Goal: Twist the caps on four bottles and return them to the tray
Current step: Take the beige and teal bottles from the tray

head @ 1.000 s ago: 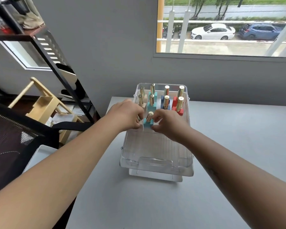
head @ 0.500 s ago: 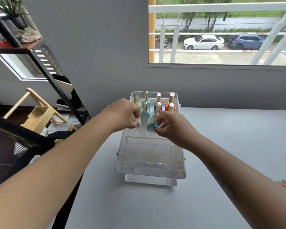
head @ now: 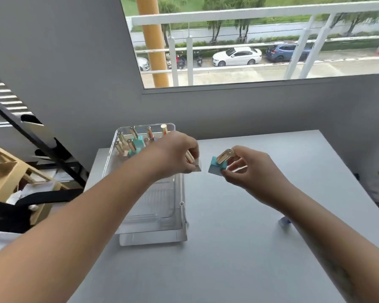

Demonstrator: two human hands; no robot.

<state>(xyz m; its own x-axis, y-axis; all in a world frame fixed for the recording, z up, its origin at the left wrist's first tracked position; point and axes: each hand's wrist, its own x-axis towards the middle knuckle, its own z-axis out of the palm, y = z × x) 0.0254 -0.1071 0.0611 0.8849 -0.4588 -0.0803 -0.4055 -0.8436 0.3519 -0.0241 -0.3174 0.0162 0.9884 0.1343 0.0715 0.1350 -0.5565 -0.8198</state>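
Both bottles are out! Right hand (head: 247, 169) pinches the teal bottle (head: 218, 165) above the tabletop (head: 239, 248); left hand (head: 175, 156) grips a pale bottle (head: 194, 165) beside the tray (head: 149, 215). A second ago both sat inside, so cap-twisting looks next.

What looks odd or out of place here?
Little stands out. The tray sits on the table, its bottles standing though blurred. Each hand holds one bottle tilted: the left hand and the right hand, with a teal bottle.
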